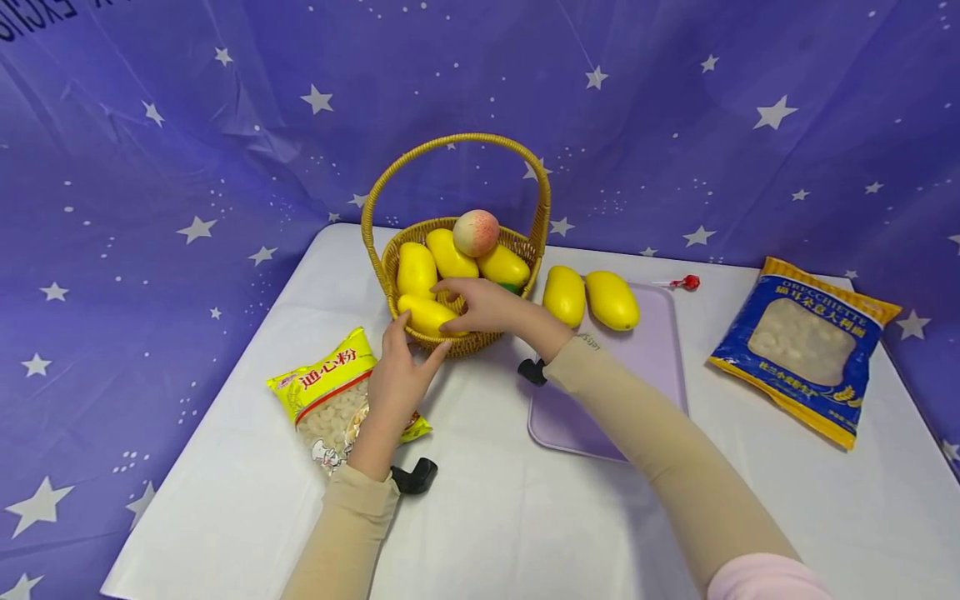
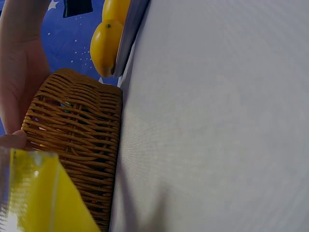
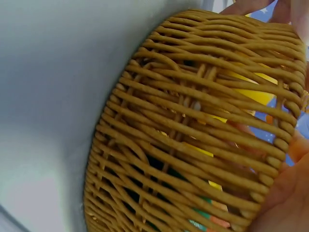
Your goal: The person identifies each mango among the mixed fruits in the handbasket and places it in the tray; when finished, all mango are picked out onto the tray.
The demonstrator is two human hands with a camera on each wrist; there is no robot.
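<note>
A yellow wicker basket (image 1: 474, 343) with a tall arched handle holds several yellow mangoes and a pink-and-white peach (image 1: 477, 233) on top. At its front lies one mango (image 1: 422, 312), almost level with the rim. My right hand (image 1: 487, 307) reaches into the basket and grips this mango's right end, thumb in front and fingers behind. My left hand (image 1: 395, 375) is at the front left rim, thumb and fingers spread, fingertips by the mango's left end. The wicker wall (image 3: 193, 121) hides much of the right fingers in the right wrist view.
A yellow bag of macaroni (image 1: 322, 387) lies under the left wrist. Right of the basket, a purple tray (image 1: 645, 358) bears two mangoes (image 1: 612, 300), with a red lollipop (image 1: 690, 282) by its far edge. A blue pasta bag (image 1: 806, 342) lies at the far right.
</note>
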